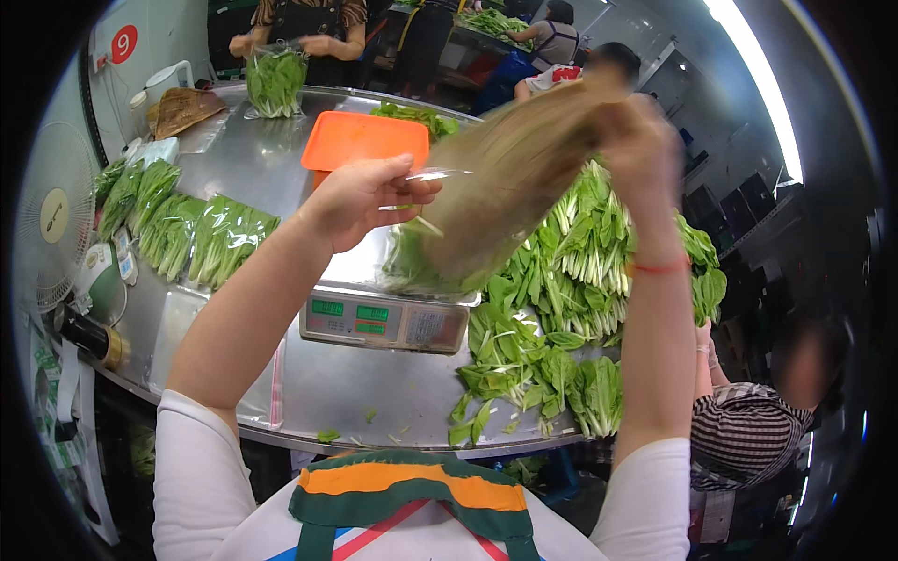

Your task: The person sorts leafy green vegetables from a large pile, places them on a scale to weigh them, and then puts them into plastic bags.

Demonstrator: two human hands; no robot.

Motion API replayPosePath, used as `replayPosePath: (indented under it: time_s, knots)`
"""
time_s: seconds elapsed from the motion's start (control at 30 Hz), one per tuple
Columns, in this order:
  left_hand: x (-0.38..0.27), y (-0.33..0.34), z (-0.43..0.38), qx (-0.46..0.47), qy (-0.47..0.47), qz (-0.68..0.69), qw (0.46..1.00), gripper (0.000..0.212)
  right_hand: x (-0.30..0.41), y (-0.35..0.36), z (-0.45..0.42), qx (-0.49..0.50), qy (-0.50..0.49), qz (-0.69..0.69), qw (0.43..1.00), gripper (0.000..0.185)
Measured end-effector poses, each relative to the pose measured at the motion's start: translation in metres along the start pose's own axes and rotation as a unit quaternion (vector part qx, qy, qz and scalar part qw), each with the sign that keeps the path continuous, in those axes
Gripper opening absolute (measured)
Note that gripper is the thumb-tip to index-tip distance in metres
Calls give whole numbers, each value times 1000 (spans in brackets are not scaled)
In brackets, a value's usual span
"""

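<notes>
My left hand point(379, 200) is raised over the digital scale point(384, 321), its fingertips pinching the edge of a clear plastic bag point(440, 172). Higher up at the right, my right hand point(635, 144) is blurred by motion; it seems to grip the far part of the bag, but its fingers are unclear. The blurred brown-green shape between the hands looks like the bag, with leafy greens point(410, 263) low in or behind it, above the scale. Beside the scale lies a large pile of loose leafy greens with pale stems point(589, 245). Behind my left hand is an orange plastic tray point(365, 140).
Bagged greens point(228, 242) lie in a row at the left, near a white fan point(55, 210) and a black cylinder point(84, 335). Flat plastic bags point(259, 393) rest by the metal table's front edge. Across the table a person holds a filled bag point(275, 80); another stands at the right point(744, 428).
</notes>
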State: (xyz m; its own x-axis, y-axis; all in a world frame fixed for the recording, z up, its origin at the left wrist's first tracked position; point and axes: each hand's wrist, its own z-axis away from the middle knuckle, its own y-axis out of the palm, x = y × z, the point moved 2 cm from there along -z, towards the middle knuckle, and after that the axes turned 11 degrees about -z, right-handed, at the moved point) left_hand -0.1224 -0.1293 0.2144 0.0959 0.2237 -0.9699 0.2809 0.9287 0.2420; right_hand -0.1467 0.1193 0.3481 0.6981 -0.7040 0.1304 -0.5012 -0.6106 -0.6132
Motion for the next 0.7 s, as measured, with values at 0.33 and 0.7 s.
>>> replayPosePath:
  time_s: [0.33,0.7]
  knots:
    - [7,2,-8,24,-7,41,999,29,-92,-49,240,150,165,69,972,12]
    - [7,11,-6,109,34,-27,993,30,43,82,34,579,261,-226,739,20]
